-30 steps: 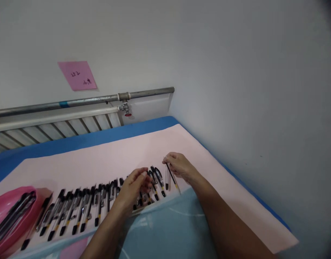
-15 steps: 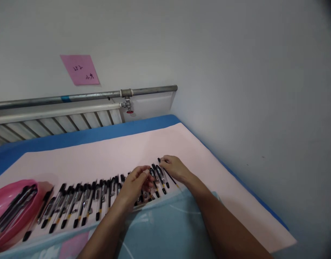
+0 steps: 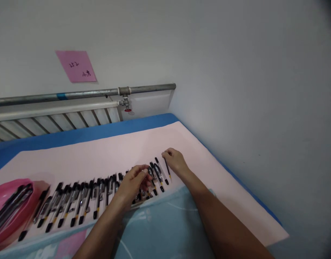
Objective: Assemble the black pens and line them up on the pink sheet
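My right hand (image 3: 175,160) pinches the upper end of a thin pen refill (image 3: 168,169), dark along its length with a yellowish tip pointing down toward the pink sheet. Just left of the refill lies a clear pen barrel (image 3: 162,171) with black ends. My left hand (image 3: 138,180) hovers over the right part of the pen row, fingers loosely curled and apart, with nothing visible in them. Beside its fingertips are black-capped pens (image 3: 157,172). More pens (image 3: 81,203) lie side by side to the left; my left hand and forearm hide some of the row.
A pink bowl (image 3: 32,212) holding several pens stands at the left. The pink sheet (image 3: 208,180) lies over a blue surface (image 3: 143,120) against the walls. Light blue cloth (image 3: 165,226) covers the near edge. Behind are a radiator (image 3: 57,122) and a metal pipe (image 3: 149,88).
My right hand has moved slightly up and right with the refill, away from the clear barrel, which now shows fully. My left hand keeps almost the same place. The view has shifted slightly.
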`<act>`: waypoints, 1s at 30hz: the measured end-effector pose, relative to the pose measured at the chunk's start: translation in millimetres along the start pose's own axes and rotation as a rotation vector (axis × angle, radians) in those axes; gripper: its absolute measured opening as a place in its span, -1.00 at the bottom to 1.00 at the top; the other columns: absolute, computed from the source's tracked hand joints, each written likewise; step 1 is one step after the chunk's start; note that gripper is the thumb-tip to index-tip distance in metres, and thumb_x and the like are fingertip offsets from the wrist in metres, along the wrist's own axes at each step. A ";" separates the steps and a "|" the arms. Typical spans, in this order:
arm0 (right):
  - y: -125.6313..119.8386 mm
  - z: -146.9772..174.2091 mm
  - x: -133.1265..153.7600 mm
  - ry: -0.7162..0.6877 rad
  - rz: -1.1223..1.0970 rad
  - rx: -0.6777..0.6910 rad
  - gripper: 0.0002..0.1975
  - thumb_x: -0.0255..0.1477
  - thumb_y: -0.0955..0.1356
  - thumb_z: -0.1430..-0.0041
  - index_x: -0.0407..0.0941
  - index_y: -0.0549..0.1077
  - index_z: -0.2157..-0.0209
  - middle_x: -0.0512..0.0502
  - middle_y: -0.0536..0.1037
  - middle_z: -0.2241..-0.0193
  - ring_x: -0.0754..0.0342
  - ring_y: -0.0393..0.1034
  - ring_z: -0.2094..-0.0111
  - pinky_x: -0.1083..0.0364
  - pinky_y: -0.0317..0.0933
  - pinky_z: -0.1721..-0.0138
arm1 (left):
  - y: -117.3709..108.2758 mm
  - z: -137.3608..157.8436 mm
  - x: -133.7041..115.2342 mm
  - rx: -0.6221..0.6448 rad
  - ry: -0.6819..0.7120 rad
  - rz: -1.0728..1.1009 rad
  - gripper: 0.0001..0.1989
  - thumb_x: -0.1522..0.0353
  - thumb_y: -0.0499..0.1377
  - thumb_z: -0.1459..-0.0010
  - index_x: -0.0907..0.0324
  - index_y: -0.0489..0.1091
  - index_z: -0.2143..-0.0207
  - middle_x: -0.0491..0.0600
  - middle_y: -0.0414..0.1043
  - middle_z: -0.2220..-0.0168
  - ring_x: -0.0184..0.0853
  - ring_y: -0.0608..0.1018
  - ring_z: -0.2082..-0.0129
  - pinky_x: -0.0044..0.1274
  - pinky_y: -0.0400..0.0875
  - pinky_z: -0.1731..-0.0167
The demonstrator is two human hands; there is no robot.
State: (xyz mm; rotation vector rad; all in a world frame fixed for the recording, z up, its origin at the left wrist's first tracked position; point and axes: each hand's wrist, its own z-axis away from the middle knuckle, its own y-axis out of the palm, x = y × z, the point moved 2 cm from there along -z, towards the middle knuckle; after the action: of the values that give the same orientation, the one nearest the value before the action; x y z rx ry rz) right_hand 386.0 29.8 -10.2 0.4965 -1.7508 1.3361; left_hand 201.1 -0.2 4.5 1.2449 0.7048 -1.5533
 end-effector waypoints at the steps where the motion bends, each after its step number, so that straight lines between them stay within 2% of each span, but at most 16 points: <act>1: 3.0 0.0 -0.3 -0.002 0.004 0.010 -0.83 -0.39 0.24 0.05 -0.15 0.41 0.56 -0.01 0.46 0.54 0.12 0.30 0.45 0.17 0.11 0.39 | -0.1 0.0 0.3 -0.003 -0.004 -0.001 -0.65 0.27 0.14 0.01 0.25 0.29 0.17 -0.07 0.41 0.49 -0.44 0.44 0.56 -0.59 0.32 0.60; 5: 8.2 0.7 -0.2 -0.009 0.017 0.032 -0.83 -0.38 0.24 0.01 -0.14 0.42 0.53 0.00 0.47 0.52 0.13 0.31 0.43 0.18 0.11 0.38 | -0.2 -0.5 0.6 0.002 -0.007 0.009 -0.66 0.27 0.14 0.01 0.24 0.30 0.18 -0.07 0.41 0.49 -0.43 0.44 0.57 -0.59 0.33 0.60; 9: 0.8 1.2 -1.8 -0.013 0.094 0.045 -0.83 -0.36 0.25 0.00 -0.13 0.43 0.49 -0.01 0.48 0.50 0.13 0.31 0.42 0.18 0.10 0.38 | -0.1 -1.2 0.4 -0.002 -0.015 0.002 -0.69 0.27 0.14 0.01 0.23 0.31 0.19 -0.08 0.41 0.50 -0.43 0.44 0.57 -0.59 0.32 0.60; 21: -14.2 21.5 -2.0 -0.075 0.443 0.308 -0.87 -0.48 0.28 0.05 -0.16 0.46 0.45 -0.06 0.50 0.48 0.15 0.30 0.46 0.21 0.00 0.48 | -0.5 -1.0 0.8 0.010 -0.035 -0.021 -0.69 0.28 0.15 0.03 0.22 0.31 0.21 -0.09 0.41 0.51 -0.42 0.44 0.55 -0.59 0.28 0.60; 28: -24.4 30.6 6.2 -0.050 0.440 0.458 -0.84 -0.56 0.28 0.13 -0.17 0.48 0.45 -0.06 0.51 0.49 0.15 0.32 0.48 0.21 0.02 0.49 | -0.3 -0.1 0.6 0.011 -0.046 -0.037 -0.68 0.28 0.15 0.04 0.23 0.30 0.21 -0.09 0.40 0.51 -0.41 0.44 0.56 -0.58 0.28 0.60; 30: -26.0 31.0 5.8 -0.055 0.420 0.461 -0.83 -0.55 0.28 0.13 -0.16 0.49 0.45 -0.06 0.51 0.48 0.13 0.33 0.46 0.20 0.04 0.47 | -0.7 -0.9 1.4 0.024 -0.042 -0.046 -0.69 0.28 0.13 0.03 0.23 0.30 0.21 -0.09 0.40 0.51 -0.41 0.44 0.55 -0.58 0.28 0.59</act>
State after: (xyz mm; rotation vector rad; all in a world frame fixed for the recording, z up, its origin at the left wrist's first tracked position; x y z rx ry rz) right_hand 389.9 -6.8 7.6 0.4276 -1.6438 2.0635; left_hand 200.8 0.4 2.8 1.2174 0.6942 -1.6250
